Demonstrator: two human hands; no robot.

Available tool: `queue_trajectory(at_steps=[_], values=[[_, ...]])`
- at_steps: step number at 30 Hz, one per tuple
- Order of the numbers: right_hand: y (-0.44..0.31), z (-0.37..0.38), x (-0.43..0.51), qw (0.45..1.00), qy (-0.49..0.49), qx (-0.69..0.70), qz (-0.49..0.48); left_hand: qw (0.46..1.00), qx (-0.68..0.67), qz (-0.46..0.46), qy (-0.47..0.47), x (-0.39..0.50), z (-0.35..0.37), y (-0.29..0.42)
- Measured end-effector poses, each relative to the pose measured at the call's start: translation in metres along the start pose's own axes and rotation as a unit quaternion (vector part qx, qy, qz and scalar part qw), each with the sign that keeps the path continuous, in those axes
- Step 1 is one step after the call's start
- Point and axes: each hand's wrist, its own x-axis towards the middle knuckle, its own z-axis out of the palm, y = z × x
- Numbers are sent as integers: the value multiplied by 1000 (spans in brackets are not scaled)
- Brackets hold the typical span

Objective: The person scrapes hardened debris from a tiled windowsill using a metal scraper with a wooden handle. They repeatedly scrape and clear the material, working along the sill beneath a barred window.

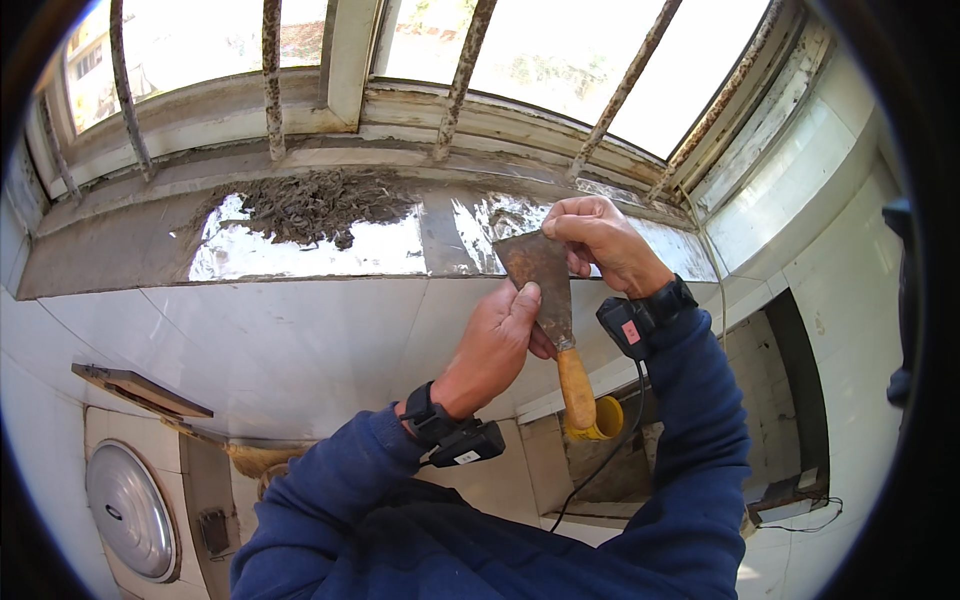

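My left hand (495, 349) grips a rusty putty knife by its metal blade (546, 289), thumb on the near face. The yellow wooden handle (577, 390) hangs downward, free of both hands. At the blade's top right corner, the pinched fingers of my right hand (604, 240) touch the wide edge; whether they hold a bit of something cannot be made out. Behind the knife runs the tiled window sill (322, 259), partly coated in grey dirt. A heap of dark, crumbly scrapings (322, 202) lies on its left half. White streaks of bare tile show around the heap and behind my right hand.
Rusty window bars (459, 82) rise from the sill. A thin cable (709, 247) hangs at the right corner. Below are a yellow container (609, 418), a tiled recess (772, 405), a round metal lid (131, 510), a straw broom (262, 455) and a wooden board (142, 391).
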Motion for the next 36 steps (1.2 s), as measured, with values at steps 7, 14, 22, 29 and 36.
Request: queue_trajectory(at_steps=[7, 14, 22, 29, 36], values=[[-5, 10, 11, 998, -7, -64, 6, 1000, -14, -7, -3, 6, 5, 2], [-14, 21, 22, 978, 5, -207, 0, 998, -23, -59, 5, 19, 10, 10], [-16, 4, 14, 942, 157, -238, -174, 994, -56, -92, -30, 24, 5, 12], [5, -9, -39, 900, 205, -294, -249, 978, -195, -76, -21, 23, 16, 18], [57, 42, -96, 898, 155, -143, -388, 940, -331, -77, -39, 15, 28, 16]])
